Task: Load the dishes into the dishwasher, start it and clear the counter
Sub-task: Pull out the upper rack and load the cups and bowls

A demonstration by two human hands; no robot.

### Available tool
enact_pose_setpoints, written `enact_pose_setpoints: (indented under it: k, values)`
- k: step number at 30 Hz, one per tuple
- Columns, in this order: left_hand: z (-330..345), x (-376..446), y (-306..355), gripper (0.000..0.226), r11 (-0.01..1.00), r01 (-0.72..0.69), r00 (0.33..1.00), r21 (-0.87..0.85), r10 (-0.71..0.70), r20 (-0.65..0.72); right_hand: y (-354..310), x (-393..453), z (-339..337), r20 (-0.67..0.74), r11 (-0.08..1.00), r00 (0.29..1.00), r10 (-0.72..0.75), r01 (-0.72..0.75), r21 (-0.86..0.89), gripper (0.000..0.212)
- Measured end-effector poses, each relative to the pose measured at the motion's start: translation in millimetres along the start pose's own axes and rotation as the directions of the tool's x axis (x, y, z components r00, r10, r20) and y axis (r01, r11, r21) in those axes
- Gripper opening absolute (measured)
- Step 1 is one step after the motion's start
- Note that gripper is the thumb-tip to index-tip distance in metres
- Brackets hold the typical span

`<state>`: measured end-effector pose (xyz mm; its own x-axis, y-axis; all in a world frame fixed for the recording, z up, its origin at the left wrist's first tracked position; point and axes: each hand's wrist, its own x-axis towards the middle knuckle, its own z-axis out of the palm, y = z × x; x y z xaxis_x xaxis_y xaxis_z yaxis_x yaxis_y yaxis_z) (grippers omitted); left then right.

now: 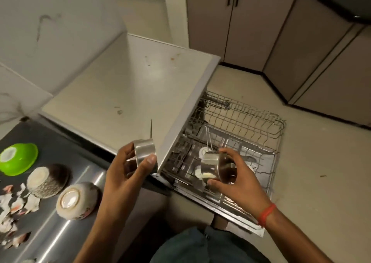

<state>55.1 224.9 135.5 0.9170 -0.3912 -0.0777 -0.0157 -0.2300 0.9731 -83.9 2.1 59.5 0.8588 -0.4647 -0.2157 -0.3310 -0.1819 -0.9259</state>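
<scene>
Your counter (128, 78) runs from the wall to the open dishwasher (251, 208), whose two racks are pulled out over the floor. The upper rack (251, 118) looks bare; the lower rack (267, 168) holds some white dishes. On the steel drainboard (66, 228) sit a green bowl (19, 158) and two ceramic bowls (48, 180), all upside down. Your left hand (128, 174) grips a steel bowl (145, 150) over the counter edge. Your right hand (236, 180) holds another steel bowl (213, 168) above the lower rack.

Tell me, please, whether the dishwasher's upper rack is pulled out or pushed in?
Pulled out. The upper rack juts past the counter edge over the floor, looking empty, above the lower rack.
</scene>
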Motion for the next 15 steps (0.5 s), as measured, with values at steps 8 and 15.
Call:
enact_pose_setpoints:
  k: [8,15]
  values:
    - [65,2,9,0.059,0.996,0.066,0.987,0.067,-0.075,0.144,57,3,-62,-0.016,0.999,0.999,0.046,-0.047,-0.025,0.081]
    - [101,16,12,0.046,0.979,0.111,0.947,0.171,-0.156,0.281,86,12,-76,-0.031,0.982,0.982,0.187,-0.185,0.047,0.074]
